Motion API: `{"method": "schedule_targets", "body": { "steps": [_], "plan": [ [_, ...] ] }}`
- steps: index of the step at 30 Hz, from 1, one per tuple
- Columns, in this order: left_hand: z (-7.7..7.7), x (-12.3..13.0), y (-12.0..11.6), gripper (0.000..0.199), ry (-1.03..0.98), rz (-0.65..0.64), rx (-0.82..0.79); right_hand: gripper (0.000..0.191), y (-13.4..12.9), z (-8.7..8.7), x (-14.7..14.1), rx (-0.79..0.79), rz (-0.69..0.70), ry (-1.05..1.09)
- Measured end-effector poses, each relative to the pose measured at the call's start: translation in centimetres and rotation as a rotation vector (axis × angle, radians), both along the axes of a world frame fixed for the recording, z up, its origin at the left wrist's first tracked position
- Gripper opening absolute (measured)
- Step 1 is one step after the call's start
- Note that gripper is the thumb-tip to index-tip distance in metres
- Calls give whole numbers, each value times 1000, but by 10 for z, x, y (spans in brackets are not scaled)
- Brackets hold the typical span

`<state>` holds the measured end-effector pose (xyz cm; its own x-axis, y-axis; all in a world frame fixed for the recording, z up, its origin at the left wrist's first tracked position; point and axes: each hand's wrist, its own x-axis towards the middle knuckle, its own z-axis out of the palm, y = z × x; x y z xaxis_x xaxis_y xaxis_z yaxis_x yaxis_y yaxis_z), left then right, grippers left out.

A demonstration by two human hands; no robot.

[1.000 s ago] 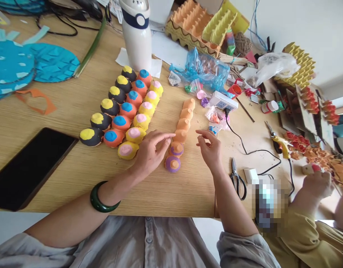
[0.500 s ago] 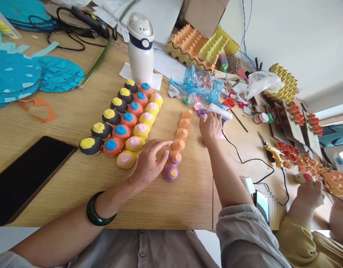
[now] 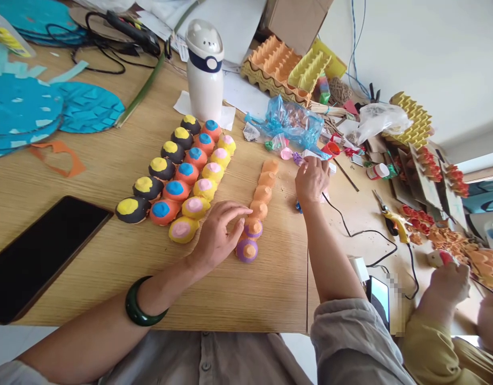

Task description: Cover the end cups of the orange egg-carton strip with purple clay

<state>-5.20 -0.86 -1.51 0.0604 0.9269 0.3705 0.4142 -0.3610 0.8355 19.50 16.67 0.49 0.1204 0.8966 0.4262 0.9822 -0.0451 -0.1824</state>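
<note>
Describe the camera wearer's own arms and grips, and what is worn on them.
Left grip and right grip are ungloved, five-fingered human hands on bare forearms. A thick, glossy, dark green bangle rings the left forearm near the wrist. The grey right sleeve is rolled up; only the left sleeve's edge shows.

Bright, diffuse light pales the table [image 3: 270,302] toward its right; wide-angle distortion stretches the margins, and pixelation veils a near-edge patch.
</note>
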Motion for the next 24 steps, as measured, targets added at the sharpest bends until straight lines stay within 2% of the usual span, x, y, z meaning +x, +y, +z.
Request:
{"method": "schedule_targets", "body": {
  "steps": [2, 4, 7, 9, 11, 15, 21, 24],
  "plan": [
    [1, 0, 0, 24, -16, 14, 19, 15, -13, 2, 0, 75, 34, 226],
    [3, 1, -1, 25, -31, 27, 39, 8, -32, 1, -5, 66, 80, 552],
    [5, 0, -1, 24, -29, 32, 72, 30, -69, -5, -14, -118, 217, 1137],
    [7, 0, -2, 24, -10, 31, 92, 40, -95, -9, -21, -207, 226, 1356],
    [10, 0, -3, 24, 11, 35, 117, 44, -117, -10, -26, -220, 186, 1475],
    [20, 5, -8, 26, 34, 16, 188, 44, -148, -9, -32, -85, 111, 1509],
    [36, 24, -11, 30, 11, -194, 193, 35, -170, -4, -44, 8, 230, 1297],
    [37, 32, -4, 30, -6, -207, 122, 38, -175, -2, -49, 30, 292, 1189]
  ]
}}
